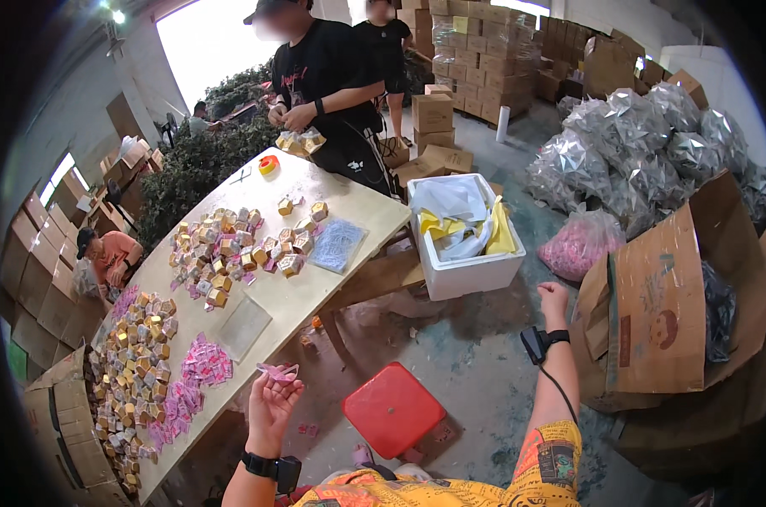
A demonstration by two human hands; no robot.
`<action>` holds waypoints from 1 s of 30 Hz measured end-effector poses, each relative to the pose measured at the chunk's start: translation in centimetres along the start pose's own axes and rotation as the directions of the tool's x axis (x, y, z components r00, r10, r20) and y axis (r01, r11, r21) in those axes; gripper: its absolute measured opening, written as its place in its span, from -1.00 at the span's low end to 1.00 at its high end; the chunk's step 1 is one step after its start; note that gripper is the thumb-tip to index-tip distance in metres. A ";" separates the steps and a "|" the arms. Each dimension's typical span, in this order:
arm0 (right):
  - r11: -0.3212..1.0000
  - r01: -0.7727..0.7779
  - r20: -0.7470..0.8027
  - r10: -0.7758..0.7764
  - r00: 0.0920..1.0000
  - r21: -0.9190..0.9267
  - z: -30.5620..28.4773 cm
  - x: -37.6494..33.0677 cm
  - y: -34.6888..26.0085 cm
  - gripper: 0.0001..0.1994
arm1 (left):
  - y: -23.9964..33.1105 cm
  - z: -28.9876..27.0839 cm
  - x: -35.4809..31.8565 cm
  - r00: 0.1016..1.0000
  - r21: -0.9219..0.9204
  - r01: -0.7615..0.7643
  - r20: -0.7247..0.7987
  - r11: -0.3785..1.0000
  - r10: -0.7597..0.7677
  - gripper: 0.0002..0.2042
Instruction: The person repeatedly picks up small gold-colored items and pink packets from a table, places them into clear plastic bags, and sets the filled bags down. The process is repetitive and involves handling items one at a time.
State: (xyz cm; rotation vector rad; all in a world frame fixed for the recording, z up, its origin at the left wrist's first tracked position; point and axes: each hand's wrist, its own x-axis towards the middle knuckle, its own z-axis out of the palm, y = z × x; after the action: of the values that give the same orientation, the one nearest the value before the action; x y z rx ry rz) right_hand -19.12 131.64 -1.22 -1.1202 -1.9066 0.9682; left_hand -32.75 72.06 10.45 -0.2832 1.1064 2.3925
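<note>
My left hand (273, 410) is raised palm up beside the near edge of the table, its fingers curled around a small pink packet (278, 373) with a pale strip along it. Well out to the right, my right hand (554, 302) hangs over the floor with its fingers closed; anything inside it is hidden. Close to my left hand, a loose heap of similar pink packets (206, 362) lies on the table (260, 359). Many gold and white faceted pieces (142, 355) are spread along the tabletop, and a clear plastic sheet (244, 328) lies among them.
A red stool (394, 410) stands in front of me. Beyond it is a white foam box (467, 275) with yellow and white wrapping. An open carton (657, 321) and a bag of pink pieces (581, 245) are at right. A person (324, 93) works across the table.
</note>
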 end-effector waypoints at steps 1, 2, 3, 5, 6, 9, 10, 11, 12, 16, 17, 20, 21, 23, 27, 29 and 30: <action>1.000 -0.007 0.003 0.007 1.000 -0.003 0.3 -0.3 -0.6 -0.91 | 0.0 0.0 0.0 1.000 -0.001 -0.001 -0.007 1.000 0.001 -0.60; 1.000 -0.014 0.007 0.014 1.000 -0.007 0.5 -0.5 -1.1 -0.91 | 0.1 0.1 -0.1 1.000 -0.002 -0.002 -0.014 1.000 0.002 -0.60; 1.000 -0.021 0.012 0.021 1.000 -0.011 0.6 -0.7 -1.6 -0.91 | 0.1 0.0 -0.2 1.000 -0.003 -0.003 -0.023 1.000 0.003 -0.60; 1.000 -0.008 0.004 0.008 1.000 -0.023 0.7 -0.6 -1.5 -0.91 | 0.1 0.0 0.0 1.000 0.000 -0.004 -0.010 1.000 0.004 -0.60; 1.000 -0.002 0.002 0.002 1.000 -0.029 0.8 -0.6 -1.4 -0.91 | 0.1 0.0 0.1 1.000 0.001 -0.005 -0.006 1.000 0.005 -0.60; 0.999 0.036 0.023 -0.036 0.999 0.026 1.5 -0.8 -1.5 -0.91 | 0.2 -0.1 0.3 1.000 0.007 -0.008 -0.007 1.000 0.008 -0.61; 0.999 0.036 0.027 -0.037 0.999 0.022 1.7 -0.7 -1.3 -0.91 | 0.1 0.0 0.4 1.000 0.008 -0.006 -0.011 1.000 0.006 -0.61; 0.999 0.037 0.032 -0.037 0.999 0.017 2.0 -0.6 -1.1 -0.91 | 0.1 0.2 0.4 1.000 0.008 -0.004 -0.014 1.000 0.004 -0.61; 0.999 0.037 0.036 -0.038 0.999 0.012 2.1 -0.5 -0.9 -0.91 | 0.1 0.4 0.5 1.000 0.008 -0.001 -0.016 1.000 0.001 -0.61; 1.000 0.001 0.071 -0.002 0.997 0.022 3.3 -0.9 -1.9 -0.89 | 0.2 0.2 0.4 1.000 0.005 -0.013 -0.025 1.000 0.013 -0.62; 1.000 0.002 0.075 -0.003 0.997 0.016 3.6 -0.8 -2.0 -0.89 | 0.3 0.2 0.4 0.999 0.008 -0.018 -0.028 1.000 0.018 -0.62; 0.994 0.055 0.033 -0.058 0.998 0.097 5.4 -1.2 -3.4 -0.87 | 0.7 0.2 0.2 1.000 -0.031 -0.010 -0.012 0.999 0.009 -0.65; 0.989 0.079 0.030 -0.083 0.996 0.128 6.3 -2.0 -4.3 -0.87 | 0.5 -0.2 -0.2 1.000 -0.062 0.000 -0.024 0.998 -0.001 -0.66; 0.979 0.095 0.153 -0.123 0.980 0.181 9.0 -3.0 -7.8 -0.86 | 0.2 0.1 1.1 0.997 -0.037 0.054 -0.048 0.998 -0.056 -0.72; 0.754 0.040 0.393 -0.387 0.834 0.656 14.0 -14.8 -22.9 -0.94 | 0.2 2.7 1.6 0.989 -0.115 0.135 -0.042 0.984 -0.141 -0.66; 0.653 -0.183 0.541 -0.400 0.740 0.734 15.6 -20.7 -26.7 -0.93 | 0.2 2.4 2.2 0.983 -0.184 0.178 -0.017 0.967 -0.184 -0.68; 0.649 -0.183 0.556 -0.433 0.709 0.739 16.3 -23.1 -27.8 -0.93 | 0.3 2.2 2.3 0.980 -0.197 0.190 -0.023 0.962 -0.198 -0.68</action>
State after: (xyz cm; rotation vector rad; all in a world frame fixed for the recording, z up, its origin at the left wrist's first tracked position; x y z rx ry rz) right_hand -34.80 97.15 10.50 -0.0456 -1.7151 2.0669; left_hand -34.85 74.33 11.17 -0.4879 0.8211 2.3284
